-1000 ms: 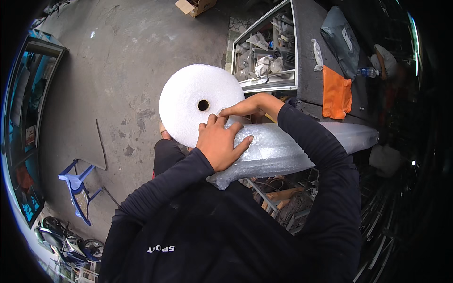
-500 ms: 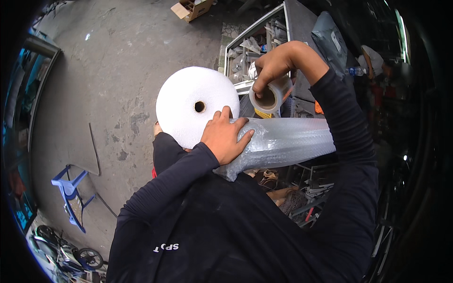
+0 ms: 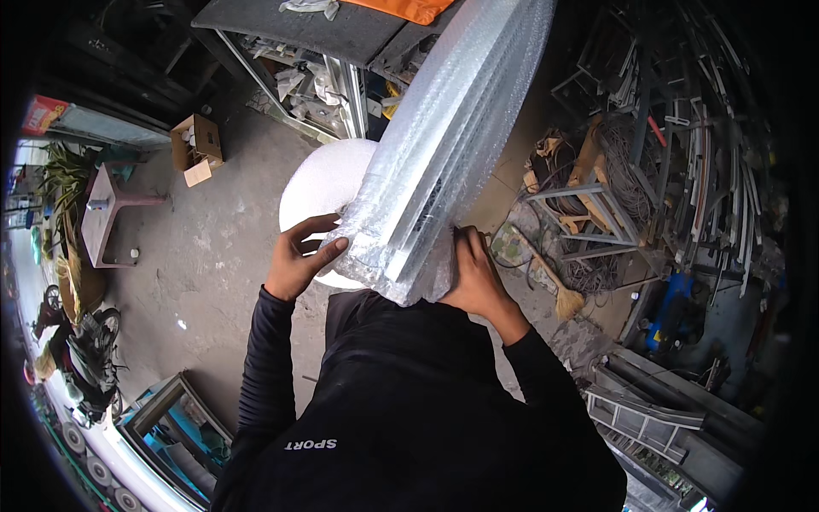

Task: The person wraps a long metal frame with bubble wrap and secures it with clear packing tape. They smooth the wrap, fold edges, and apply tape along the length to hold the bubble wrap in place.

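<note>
A long, silvery bundle wrapped in bubble wrap [image 3: 456,145] slants from in front of my body up to the far right, its near end close to my waist. On the left side of that end, my left hand [image 3: 299,258] has its thumb and bent fingers at the wrap's edge. The right side is gripped by my right hand [image 3: 479,277], with part of its palm and fingers hidden behind the wrap. A big white roll of bubble wrap [image 3: 320,183] stands behind the bundle, partly covered by it.
A dark-topped workbench [image 3: 290,30] with an orange sheet [image 3: 405,8] stands ahead. Cardboard box [image 3: 196,145], pinkish table [image 3: 107,213] and motorbike [image 3: 85,358] are at left. At right are a broom [image 3: 563,299], a metal frame [image 3: 589,218] and several metal lengths [image 3: 717,162].
The view has turned rightward. The bundle now points away from me instead of sideways. My right hand has left the clear tape roll, now out of sight, and moved to the bundle's near end.
</note>
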### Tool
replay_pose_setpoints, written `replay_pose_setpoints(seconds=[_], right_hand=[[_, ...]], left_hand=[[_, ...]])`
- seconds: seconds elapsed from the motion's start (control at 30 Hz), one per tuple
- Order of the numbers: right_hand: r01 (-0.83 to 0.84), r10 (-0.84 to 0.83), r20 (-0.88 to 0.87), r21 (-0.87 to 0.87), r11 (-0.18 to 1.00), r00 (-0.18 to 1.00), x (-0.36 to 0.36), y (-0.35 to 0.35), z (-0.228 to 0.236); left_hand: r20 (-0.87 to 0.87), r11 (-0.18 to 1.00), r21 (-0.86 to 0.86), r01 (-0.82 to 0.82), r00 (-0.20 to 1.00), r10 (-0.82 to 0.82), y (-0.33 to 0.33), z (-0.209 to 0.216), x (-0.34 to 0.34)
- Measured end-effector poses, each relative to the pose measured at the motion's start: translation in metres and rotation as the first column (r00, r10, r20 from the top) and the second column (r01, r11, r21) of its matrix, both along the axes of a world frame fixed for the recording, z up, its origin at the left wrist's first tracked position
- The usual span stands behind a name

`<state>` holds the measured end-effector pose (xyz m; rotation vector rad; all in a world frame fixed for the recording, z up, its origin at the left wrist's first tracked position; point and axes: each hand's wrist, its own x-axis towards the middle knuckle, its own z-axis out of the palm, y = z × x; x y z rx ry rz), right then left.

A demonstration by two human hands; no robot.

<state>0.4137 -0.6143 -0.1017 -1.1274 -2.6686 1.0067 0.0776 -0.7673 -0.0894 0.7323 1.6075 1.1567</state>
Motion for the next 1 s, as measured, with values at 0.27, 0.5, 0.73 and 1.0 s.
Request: replay_pose_setpoints(seconds=[0.27, 0.5, 0.73, 1.0], right_hand=[[0.007, -0.017, -0.286, -0.036, 0.999, 0.958, -0.001, -0.001, -0.037], [-0.071, 0.057, -0.236, -0.052, 0.996, 0.97, 0.0, 0.011, -0.02], [-0.098, 0.105, -0.361, 0.038, 0.994, 0.927, -0.002, 0.015, -0.015], [0.016, 0.023, -0.277, 0.138, 0.99, 0.961, 0.005, -0.003, -0.008]], left_hand=[[0.633, 0.94, -0.185, -0.287, 0.697, 0.337, 0.006, -0.07, -0.005], [-0.807, 0.932, 0.338, 0.131, 0.55, 0.215, 0.107, 0.091, -0.007], [-0.735, -0.076, -0.598, 0.798, -0.584, -0.345, 0.274, 0.035, 0.174], [0.178, -0.618, -0.785, 0.052, -0.936, -0.305, 0.342, -0.002, 0.228]])
